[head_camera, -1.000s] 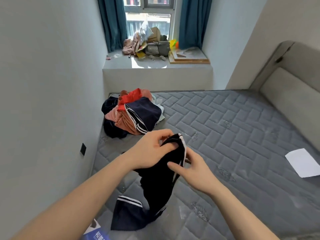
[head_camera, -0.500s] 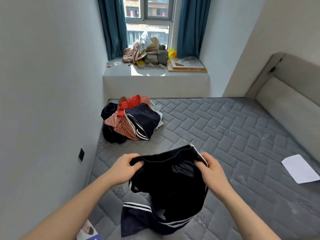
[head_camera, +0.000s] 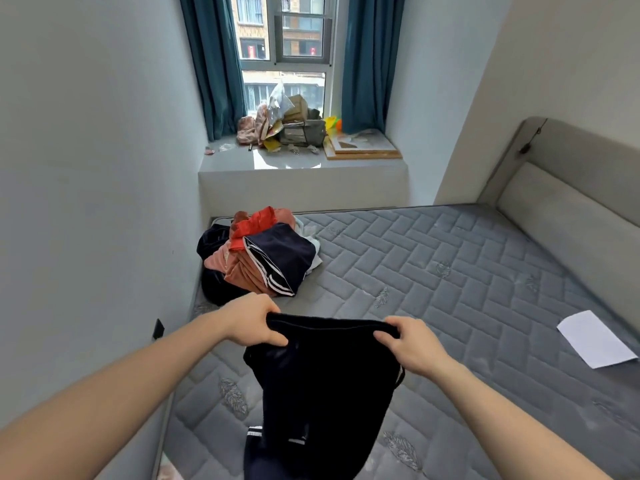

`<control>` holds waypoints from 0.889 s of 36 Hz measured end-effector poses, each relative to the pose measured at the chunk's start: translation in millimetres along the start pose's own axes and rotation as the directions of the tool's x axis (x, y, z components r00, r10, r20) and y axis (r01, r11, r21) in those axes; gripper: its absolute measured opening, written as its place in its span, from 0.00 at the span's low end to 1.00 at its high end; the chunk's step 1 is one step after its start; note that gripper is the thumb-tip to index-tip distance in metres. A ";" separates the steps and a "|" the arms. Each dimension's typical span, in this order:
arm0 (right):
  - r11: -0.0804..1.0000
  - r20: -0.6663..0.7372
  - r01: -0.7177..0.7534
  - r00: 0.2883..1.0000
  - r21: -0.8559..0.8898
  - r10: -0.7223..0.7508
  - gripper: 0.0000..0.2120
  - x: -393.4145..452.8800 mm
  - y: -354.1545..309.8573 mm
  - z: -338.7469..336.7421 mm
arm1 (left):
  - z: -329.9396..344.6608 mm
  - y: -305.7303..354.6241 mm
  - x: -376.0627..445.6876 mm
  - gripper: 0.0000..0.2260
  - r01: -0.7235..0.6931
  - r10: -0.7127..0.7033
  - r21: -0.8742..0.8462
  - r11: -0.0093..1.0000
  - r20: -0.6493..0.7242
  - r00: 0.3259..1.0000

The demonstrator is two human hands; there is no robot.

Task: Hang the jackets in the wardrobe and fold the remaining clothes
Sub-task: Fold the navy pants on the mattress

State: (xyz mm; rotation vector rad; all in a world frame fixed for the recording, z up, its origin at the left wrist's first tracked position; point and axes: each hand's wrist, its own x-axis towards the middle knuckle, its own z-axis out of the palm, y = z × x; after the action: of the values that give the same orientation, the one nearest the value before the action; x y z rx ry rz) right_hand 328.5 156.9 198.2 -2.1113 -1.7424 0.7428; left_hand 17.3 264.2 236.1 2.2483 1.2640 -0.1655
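Note:
A dark navy garment with white stripes (head_camera: 322, 386) hangs in front of me above the grey mattress (head_camera: 450, 289). My left hand (head_camera: 254, 322) grips the left end of its top edge. My right hand (head_camera: 407, 344) grips the right end, so the edge is stretched flat between them. Its lower part droops toward the mattress. A pile of clothes (head_camera: 258, 256) in orange, red, black and navy lies at the mattress's far left corner, beyond my left hand.
A white sheet of paper (head_camera: 595, 339) lies on the mattress at right. The padded headboard (head_camera: 561, 216) runs along the right side. A wall stands close on the left. The window ledge (head_camera: 301, 164) holds bags, boxes and a wooden board.
My hands have moved apart along the garment's top edge and lifted it, pulling it taut. The view has tilted upward, showing more of the window.

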 end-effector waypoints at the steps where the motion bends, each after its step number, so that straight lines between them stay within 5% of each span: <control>1: 1.000 -0.003 0.013 1.000 -0.026 -0.013 0.11 10.0 -6.9 -12.0 | -9.7 -2.7 7.3 0.11 0.000 0.000 0.009 1.000 -0.018 1.000; 4: 0.993 -0.059 0.061 0.996 -0.099 -0.067 0.11 44.0 -33.3 -58.7 | -53.6 -3.1 28.4 0.08 0.017 -0.026 -0.057 0.998 -0.160 0.987; 9: 0.991 -0.371 0.132 0.919 -0.032 -0.135 0.04 92.2 -93.2 -168.4 | -171.2 39.3 49.2 0.08 -0.073 -0.102 -0.360 0.930 -0.443 0.891; 14: 0.941 -0.711 0.325 0.640 -0.094 -0.292 0.07 105.5 -153.2 -272.8 | -291.2 106.4 23.8 0.08 -0.295 0.005 -0.195 0.935 -0.826 0.563; 17: 0.900 -0.784 0.404 0.501 -0.164 -0.367 0.09 97.4 -180.4 -317.9 | -340.7 134.4 1.2 0.07 -0.369 0.070 -0.085 0.926 -0.919 0.388; 20: 0.868 -0.818 0.446 0.401 -0.218 -0.412 0.09 87.8 -197.4 -347.3 | -370.2 150.2 -17.7 0.08 -0.379 0.126 0.009 0.925 -0.950 0.286; 27: 0.851 -0.810 0.454 0.375 -0.263 -0.450 0.05 74.7 -197.9 -356.6 | -380.9 150.9 -37.1 0.10 -0.316 0.228 0.125 0.941 -0.922 0.314; 32: 0.874 -0.757 0.442 0.495 -0.203 -0.426 0.04 72.3 -171.0 -325.2 | -351.9 129.8 -32.6 0.16 -0.195 0.192 0.099 0.976 -0.815 0.546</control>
State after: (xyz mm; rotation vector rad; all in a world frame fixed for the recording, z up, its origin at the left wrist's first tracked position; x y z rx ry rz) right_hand 382.4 293.6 542.6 -1.4591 -1.5726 -0.3167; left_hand 51.1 369.1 596.1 2.5100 1.3830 1.1220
